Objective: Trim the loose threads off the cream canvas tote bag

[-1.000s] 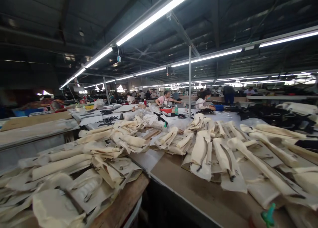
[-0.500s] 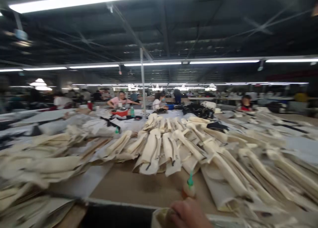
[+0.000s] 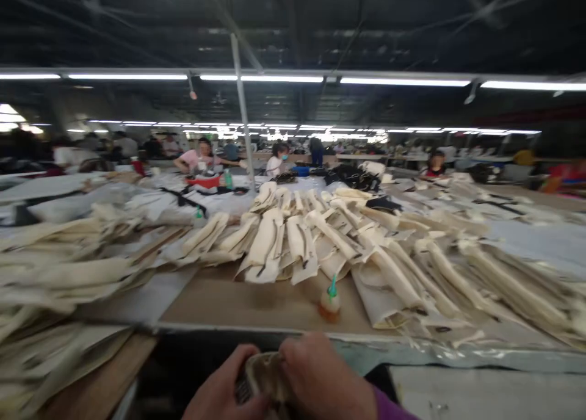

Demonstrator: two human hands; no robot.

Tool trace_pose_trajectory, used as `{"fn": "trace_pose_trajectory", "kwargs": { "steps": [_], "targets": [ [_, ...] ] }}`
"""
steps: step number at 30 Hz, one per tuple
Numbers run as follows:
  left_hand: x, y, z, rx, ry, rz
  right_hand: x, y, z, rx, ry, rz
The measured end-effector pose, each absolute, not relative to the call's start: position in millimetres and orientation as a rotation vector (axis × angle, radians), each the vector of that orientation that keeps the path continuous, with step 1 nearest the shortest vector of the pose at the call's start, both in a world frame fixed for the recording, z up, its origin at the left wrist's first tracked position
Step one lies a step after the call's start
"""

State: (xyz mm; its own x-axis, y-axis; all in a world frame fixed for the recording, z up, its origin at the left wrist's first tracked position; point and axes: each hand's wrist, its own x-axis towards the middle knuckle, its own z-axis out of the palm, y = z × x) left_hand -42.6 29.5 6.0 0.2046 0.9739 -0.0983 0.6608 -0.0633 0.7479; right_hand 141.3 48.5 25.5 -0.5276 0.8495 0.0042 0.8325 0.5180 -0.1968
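Observation:
At the bottom of the head view, my left hand (image 3: 224, 391) grips the left side of a brown fabric piece (image 3: 268, 374) with a cream edge. A dark part with pale marks shows beside my left thumb. My right hand (image 3: 323, 374), its fingers bent, is closed on the right side of the same piece. The lower part of the piece is out of view. Just beyond my hands a small glue bottle (image 3: 330, 307) with a green nozzle and amber contents stands on the brown tabletop (image 3: 256, 301).
Cream fabric pieces (image 3: 300, 249) lie in rows across the table, and more are heaped at the left (image 3: 77, 273). A metal pole (image 3: 242, 112) rises behind them. Several people sit farther back, one in a pink top (image 3: 196, 159). A dark gap (image 3: 192, 359) lies before the table edge.
My left hand has come into view and holds the fabric piece along with my right. The view has tilted down; the bottle, earlier partly behind my right hand, now shows whole.

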Motion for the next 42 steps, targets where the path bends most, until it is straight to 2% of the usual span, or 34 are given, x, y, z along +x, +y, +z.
{"fn": "trace_pose_trajectory", "kwargs": {
  "steps": [4, 9, 14, 18, 21, 25, 30, 42],
  "targets": [
    [-21, 19, 20, 1.75, 1.652, 0.591, 158, 55, 10, -1.369, -2.59, 0.381],
    [-12, 21, 9, 1.705, 1.716, 0.676, 167, 67, -2, -1.265, -2.569, 0.492],
    [-26, 33, 22, 1.637, 1.509, 0.754, 174, 71, 9, -1.191, -2.518, 0.576],
    [-35, 42, 29, 1.48, 1.295, 0.628, 173, 70, 11, -1.124, -2.444, 0.804],
    [-35, 43, 17, 1.515, 1.336, 0.546, 170, 71, -3, -1.165, -2.432, 0.887],
    [-32, 34, 5, 1.556, 1.442, 0.607, 168, 70, -19, -1.19, -2.439, 0.89],
    [-24, 16, 13, 1.639, 1.664, 0.689, 169, 64, -25, -1.168, -2.462, 0.859],
    [-15, -14, -5, 2.106, 1.746, 0.799, 166, 45, -39, -1.096, -2.482, 0.736]
  ]
}}
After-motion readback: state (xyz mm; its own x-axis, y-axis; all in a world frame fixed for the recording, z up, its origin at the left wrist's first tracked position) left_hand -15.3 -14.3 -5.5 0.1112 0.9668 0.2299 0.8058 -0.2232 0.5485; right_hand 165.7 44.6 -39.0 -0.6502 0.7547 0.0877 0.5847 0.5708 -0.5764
